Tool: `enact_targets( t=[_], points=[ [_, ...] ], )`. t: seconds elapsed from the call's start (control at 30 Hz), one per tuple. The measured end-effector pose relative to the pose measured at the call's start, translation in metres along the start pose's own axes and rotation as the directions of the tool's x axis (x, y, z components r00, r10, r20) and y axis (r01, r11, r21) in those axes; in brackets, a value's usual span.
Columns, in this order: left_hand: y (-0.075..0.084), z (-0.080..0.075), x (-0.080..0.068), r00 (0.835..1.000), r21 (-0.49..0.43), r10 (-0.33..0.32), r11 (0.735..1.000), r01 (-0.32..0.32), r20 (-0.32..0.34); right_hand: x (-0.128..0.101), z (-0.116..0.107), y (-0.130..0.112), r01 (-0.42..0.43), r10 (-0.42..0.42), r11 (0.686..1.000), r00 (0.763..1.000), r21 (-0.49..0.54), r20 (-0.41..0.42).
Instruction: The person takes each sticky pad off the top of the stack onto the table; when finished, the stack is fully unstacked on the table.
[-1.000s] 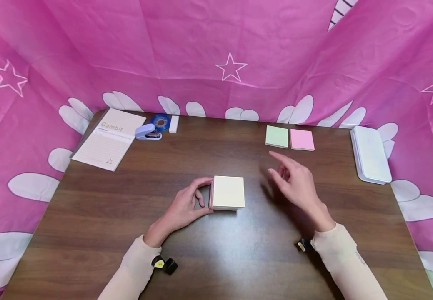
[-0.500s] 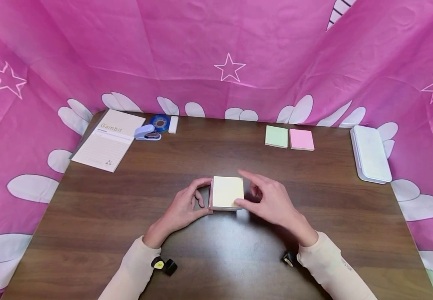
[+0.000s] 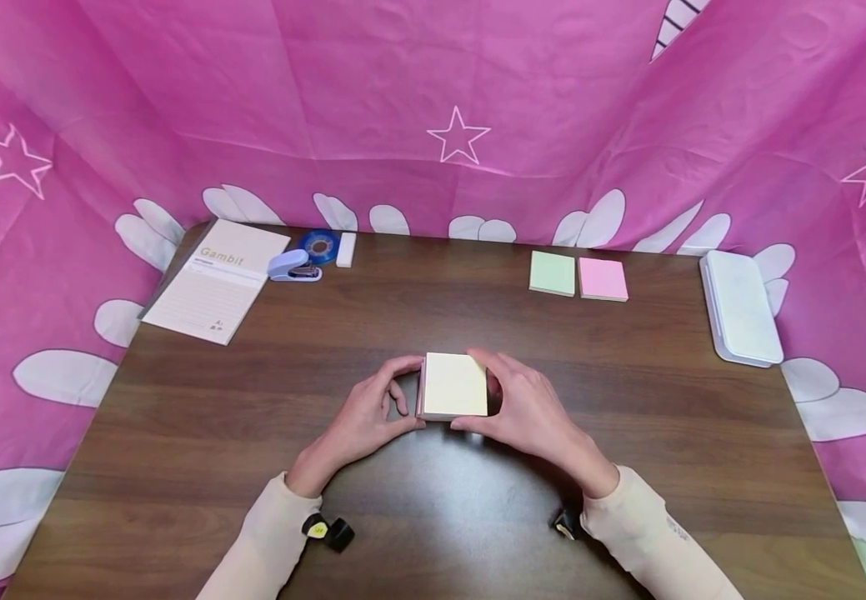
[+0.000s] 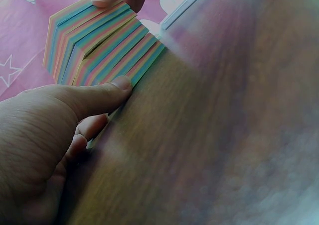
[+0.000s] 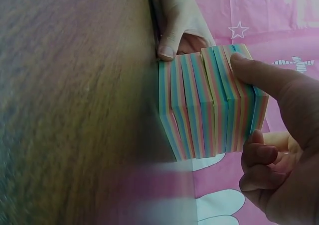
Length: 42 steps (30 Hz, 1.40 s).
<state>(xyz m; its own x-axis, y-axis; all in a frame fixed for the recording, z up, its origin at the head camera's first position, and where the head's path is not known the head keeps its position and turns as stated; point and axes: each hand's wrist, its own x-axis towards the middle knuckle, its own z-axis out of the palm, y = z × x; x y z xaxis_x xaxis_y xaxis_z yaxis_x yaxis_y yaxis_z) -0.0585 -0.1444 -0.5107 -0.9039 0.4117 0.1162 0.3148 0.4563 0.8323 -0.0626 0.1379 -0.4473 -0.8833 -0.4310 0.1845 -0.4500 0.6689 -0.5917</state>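
Note:
A tall stack of square sticky note pads [image 3: 453,385], pale yellow on top, stands on the table between my two hands. Its sides show stripes of pink, orange, yellow, green and blue in the left wrist view, where the stack [image 4: 99,48] looks slightly uneven. My left hand [image 3: 367,410] grips the lower pads from the left, thumb at the near side and fingers round the far side. From the right, my right hand [image 3: 532,410] holds the upper pads, its thumb [image 5: 259,73] pressed on the striped near side. Its index fingertip reaches the far right corner of the top.
Behind the stack lie a green sticky note pad [image 3: 552,273] and a pink one [image 3: 603,279]. A white case [image 3: 742,308] is at far right. At back left are a notebook [image 3: 215,279], a stapler [image 3: 295,267], blue tape [image 3: 319,246] and a white eraser [image 3: 346,249].
My right hand has come leftward from the space before the green pad and taken hold of the top of the stack. The left hand has kept its grip in place.

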Motion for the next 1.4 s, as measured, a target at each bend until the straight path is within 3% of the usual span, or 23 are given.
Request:
enact_targets(
  t=[0.4, 0.67, 0.87, 1.07, 1.4],
  points=[
    [0.000, 0.000, 0.000, 1.000, 0.004, -0.016, 1.000, 0.016, 0.006, 0.000, -0.013, 0.009, 0.002, 0.001, 0.996, 1.000, 0.093, -0.027],
    [0.001, -0.001, -0.001, 1.000, -0.018, -0.025, 1.000, 0.025, 0.016, -0.001, -0.045, 0.050, -0.078, 0.090, 0.993, 0.988, 0.093, -0.129],
    [0.001, 0.000, -0.001, 1.000, -0.018, 0.000, 1.000, 0.000, 0.010, -0.008, -0.070, 0.093, -0.160, 0.172, 0.985, 0.961, 0.070, -0.217],
    [0.001, -0.001, -0.001, 1.000, -0.015, 0.003, 1.000, -0.003, 0.006, -0.017, -0.094, 0.132, -0.264, 0.262, 0.964, 0.932, 0.027, -0.249],
    [-0.001, 0.000, 0.000, 1.000, 0.005, 0.007, 1.000, -0.007, 0.014, -0.041, -0.123, 0.186, -0.453, 0.418, 0.887, 0.871, -0.092, -0.257]
  ],
)
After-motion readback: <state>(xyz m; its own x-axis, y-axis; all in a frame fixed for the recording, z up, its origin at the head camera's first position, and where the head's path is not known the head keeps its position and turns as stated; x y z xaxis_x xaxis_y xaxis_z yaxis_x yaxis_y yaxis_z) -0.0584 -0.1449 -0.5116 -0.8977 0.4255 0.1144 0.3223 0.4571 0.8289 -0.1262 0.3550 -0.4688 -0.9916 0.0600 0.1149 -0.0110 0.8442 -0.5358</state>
